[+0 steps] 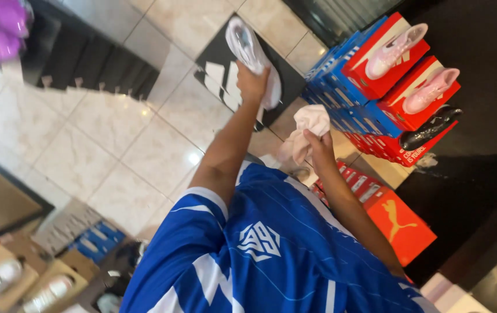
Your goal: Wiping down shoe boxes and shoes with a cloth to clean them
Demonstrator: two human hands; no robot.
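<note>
While the left hand [252, 83] grips a white shoe [252, 53], the right hand [322, 145] clutches a cloth [307, 128].

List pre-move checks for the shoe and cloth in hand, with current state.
1. Left hand grips the white shoe: ok.
2. Right hand holds the white cloth: ok.
3. Cloth in contact with shoe: not ok, they are apart.
4. Shoe held clear of the stacked boxes: ok.
5. Shoe surface condition: cannot tell, too blurred.
</note>
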